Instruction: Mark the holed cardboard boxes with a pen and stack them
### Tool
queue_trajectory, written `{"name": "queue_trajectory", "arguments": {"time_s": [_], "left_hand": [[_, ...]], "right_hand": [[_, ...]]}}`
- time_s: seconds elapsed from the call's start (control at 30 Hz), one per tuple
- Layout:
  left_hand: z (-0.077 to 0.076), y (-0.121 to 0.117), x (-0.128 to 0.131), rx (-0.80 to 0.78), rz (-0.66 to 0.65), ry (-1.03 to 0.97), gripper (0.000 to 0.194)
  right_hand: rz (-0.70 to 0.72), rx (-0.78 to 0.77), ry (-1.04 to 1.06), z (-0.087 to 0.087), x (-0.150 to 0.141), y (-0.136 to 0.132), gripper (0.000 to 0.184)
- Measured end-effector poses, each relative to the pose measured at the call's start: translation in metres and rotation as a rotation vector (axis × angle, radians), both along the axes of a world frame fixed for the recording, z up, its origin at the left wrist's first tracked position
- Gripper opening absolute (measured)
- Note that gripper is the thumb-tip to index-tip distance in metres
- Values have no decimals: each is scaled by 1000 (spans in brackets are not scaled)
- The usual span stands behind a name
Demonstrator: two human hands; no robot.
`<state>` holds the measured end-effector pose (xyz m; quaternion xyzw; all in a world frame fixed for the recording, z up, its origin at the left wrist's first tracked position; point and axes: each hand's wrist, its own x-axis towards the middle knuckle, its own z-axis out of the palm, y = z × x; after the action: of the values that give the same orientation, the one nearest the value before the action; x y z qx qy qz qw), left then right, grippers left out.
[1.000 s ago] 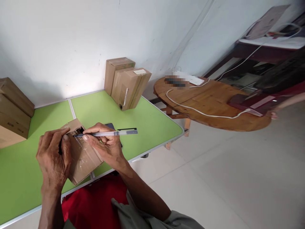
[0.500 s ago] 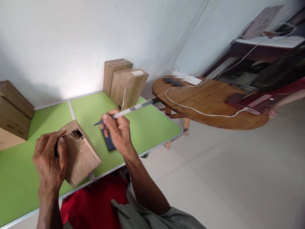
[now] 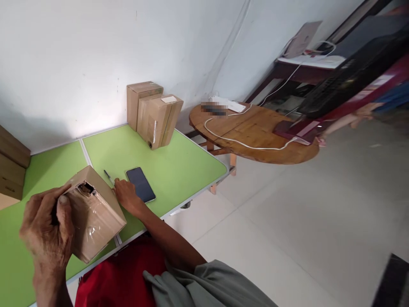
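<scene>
My left hand [image 3: 44, 228] grips a taped cardboard box [image 3: 92, 213] held above the near edge of the green table [image 3: 179, 166]; one top corner of the box is torn open. My right hand [image 3: 126, 195] rests low on the table beside a dark phone [image 3: 140, 184], fingers curled around a pen [image 3: 108, 175] whose tip lies on the green surface. The box hides part of the right hand's fingers.
Two upright cardboard boxes [image 3: 153, 113] stand at the table's far corner by the wall. More boxes [image 3: 11, 166] are stacked at the left. A round wooden table [image 3: 252, 132] with a white cable and power strip stands to the right, on a pale tiled floor.
My right hand pulled the pen out of the box's torn corner, swung it up, then brought it down onto the table beside the phone. The view shifted right.
</scene>
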<state>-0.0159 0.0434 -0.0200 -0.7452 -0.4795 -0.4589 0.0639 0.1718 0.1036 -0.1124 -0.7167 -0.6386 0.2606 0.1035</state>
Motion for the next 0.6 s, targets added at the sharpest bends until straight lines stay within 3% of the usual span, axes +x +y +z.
{"name": "queue_trajectory", "arguments": {"time_s": [0.17, 0.33, 0.53, 0.6], "left_hand": [[2, -4, 0, -95, 9, -44, 36], [1, -4, 1, -81, 12, -75, 38], [1, -2, 0, -65, -15, -42, 40], [1, -1, 0, -34, -6, -42, 39]], "right_hand": [[-69, 20, -37, 6, 18, -19, 27], [-324, 16, -71, -5, 56, -56, 67], [-424, 6, 124, -24, 75, -59, 67], [-435, 13, 240, -28, 77, -54, 59]]}}
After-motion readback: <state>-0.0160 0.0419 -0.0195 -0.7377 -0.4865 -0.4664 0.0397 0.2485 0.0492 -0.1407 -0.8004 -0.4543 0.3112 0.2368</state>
